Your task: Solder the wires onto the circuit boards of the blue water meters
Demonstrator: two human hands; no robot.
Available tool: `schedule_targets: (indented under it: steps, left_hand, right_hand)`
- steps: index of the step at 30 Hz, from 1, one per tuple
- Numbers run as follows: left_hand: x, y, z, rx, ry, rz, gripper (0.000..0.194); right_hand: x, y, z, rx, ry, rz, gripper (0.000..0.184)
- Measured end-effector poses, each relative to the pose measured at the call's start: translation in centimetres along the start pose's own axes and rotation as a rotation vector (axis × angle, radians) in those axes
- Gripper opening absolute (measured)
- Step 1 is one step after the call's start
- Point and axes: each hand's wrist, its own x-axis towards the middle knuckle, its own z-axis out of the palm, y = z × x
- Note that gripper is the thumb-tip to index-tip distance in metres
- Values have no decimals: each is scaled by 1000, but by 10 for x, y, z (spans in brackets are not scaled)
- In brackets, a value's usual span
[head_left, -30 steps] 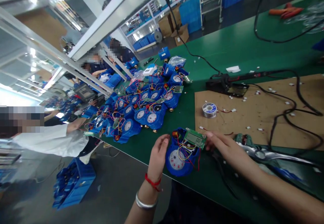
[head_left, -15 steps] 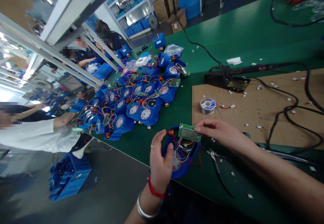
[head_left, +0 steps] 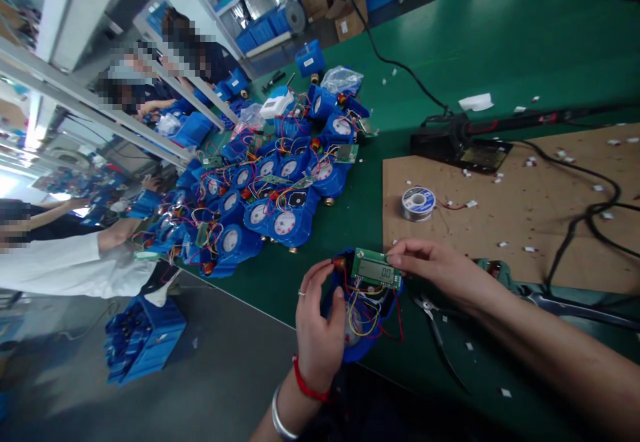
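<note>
A blue water meter housing (head_left: 365, 329) with red, yellow and blue wires lies on the green table near its front edge. My left hand (head_left: 317, 322) wraps around the housing's left side, thumb over the dial. My right hand (head_left: 435, 269) pinches the right end of a green circuit board with a grey display (head_left: 374, 269), held just above the housing and joined to it by the wires.
Several blue meters with wires (head_left: 265, 195) crowd the table to the left. A solder spool (head_left: 418, 202) and wire scraps lie on a cardboard sheet (head_left: 525, 215). Pliers (head_left: 435, 329) lie by my right wrist. A soldering stand (head_left: 460, 145), black cables, co-workers at left.
My left hand has closed around the housing's left side and thumb moved onto the dial. The circuit board stays pinched in my right hand above the housing. The view tilted slightly.
</note>
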Motion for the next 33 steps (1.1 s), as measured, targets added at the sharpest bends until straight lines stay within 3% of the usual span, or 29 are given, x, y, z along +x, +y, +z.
schedule_targets:
  steps: [16,20,25,33]
  left_hand:
    - [0,-1,1,-4,8,22,26]
    - [0,-1,1,-1,5,16,26]
    - [-1,0,0,-10,3,8,25]
    - [0,0,0,-12,3,5,25]
  right_hand:
    - [-5,-1,2,-81,51,-23,27]
    - [-7,-5,3,-91,14,18,29]
    - [-10,-10,-1,-168,-12,-30,32]
    - [-8,-5,-3,-149,-11,20,25]
